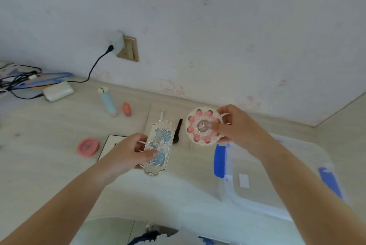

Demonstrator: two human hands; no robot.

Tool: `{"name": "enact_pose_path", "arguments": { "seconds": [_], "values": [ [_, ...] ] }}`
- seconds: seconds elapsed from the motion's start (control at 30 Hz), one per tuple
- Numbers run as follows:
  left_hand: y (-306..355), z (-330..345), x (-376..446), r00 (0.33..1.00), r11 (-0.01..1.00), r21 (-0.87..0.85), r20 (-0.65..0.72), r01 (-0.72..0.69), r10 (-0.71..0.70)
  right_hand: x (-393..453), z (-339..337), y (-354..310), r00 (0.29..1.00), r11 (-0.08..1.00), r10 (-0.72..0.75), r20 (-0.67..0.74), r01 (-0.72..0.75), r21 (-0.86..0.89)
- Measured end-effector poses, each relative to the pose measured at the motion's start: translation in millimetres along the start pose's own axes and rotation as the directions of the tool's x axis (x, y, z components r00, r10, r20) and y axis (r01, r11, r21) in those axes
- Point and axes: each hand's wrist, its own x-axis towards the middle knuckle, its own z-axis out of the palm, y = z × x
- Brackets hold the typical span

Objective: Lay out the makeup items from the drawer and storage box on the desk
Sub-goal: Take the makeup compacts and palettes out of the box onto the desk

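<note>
My left hand (126, 153) grips an ornate silver and blue rectangular palette (159, 145) by its left edge, held above the desk (49, 161). My right hand (237, 126) holds a round white compact (202, 126) ringed with pink decorations, raised over the desk's back right. Laid out on the desk are a black brush (177, 131), a thin white stick (162, 114), a light blue tube (108, 102), a small orange item (127, 108), a round pink case (88, 147) and a black-edged white box (111, 144), partly hidden by my left hand.
A clear storage box with a closed lid and blue latches (267, 177) sits at the right, under my right forearm. A white charger (58, 91) and tangled cables (21, 80) lie at the back left. A wall socket (128, 49) holds a black plug.
</note>
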Motion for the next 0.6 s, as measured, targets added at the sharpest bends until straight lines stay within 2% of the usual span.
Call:
{"name": "enact_pose_path", "arguments": {
  "seconds": [0.2, 0.33, 0.43, 0.6],
  "values": [
    [-64, -24, 11, 0.986, 0.986, -0.023, 0.029, 0.166, -0.166, -2, 93, 45, 0.965, 0.952, 0.248, 0.088, -0.260, 0.163],
    [-93, -22, 29, 0.972, 0.973, -0.018, 0.047, 0.231, -0.230, -2, 134, 89, 0.901, 0.860, 0.432, 0.027, -0.421, 0.289],
    [-107, -18, 43, 0.967, 0.969, -0.008, 0.049, 0.249, -0.248, 2, 143, 115, 0.858, 0.823, 0.510, -0.064, -0.465, 0.326],
    [-118, -13, 63, 0.972, 0.972, 0.047, 0.028, 0.230, -0.231, 15, 141, 129, 0.823, 0.805, 0.550, -0.142, -0.477, 0.353]
  ]
}}
